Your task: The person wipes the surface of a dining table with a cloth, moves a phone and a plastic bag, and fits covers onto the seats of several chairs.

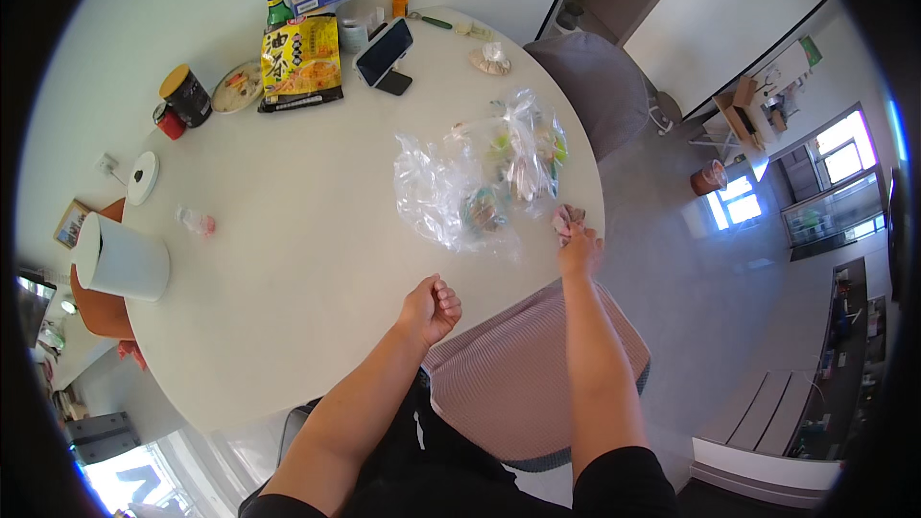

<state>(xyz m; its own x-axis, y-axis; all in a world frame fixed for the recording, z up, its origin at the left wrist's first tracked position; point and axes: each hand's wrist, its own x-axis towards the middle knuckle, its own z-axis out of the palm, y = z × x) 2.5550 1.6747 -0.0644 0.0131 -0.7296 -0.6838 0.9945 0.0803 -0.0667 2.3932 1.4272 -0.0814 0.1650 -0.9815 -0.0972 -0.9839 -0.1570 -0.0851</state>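
My right hand (581,251) is at the table's right edge, its fingers closed on a crumpled pinkish-grey cloth (566,218). My left hand (432,311) makes a loose fist over the near edge, and nothing shows in it. Beyond both hands lies a heap of clear plastic bags (436,194). Another clear bag (528,139), gathered at its top, has green and pale items inside, blurred by the plastic. A small knotted bag (491,59) with brownish contents sits farther back.
Along the back of the round white table (317,317) stand a yellow food packet (303,62), a green bottle (277,5), a phone on a stand (386,50) and a dark canister (186,96). A white bin (125,259) is at left. Chairs (590,86) flank the table.
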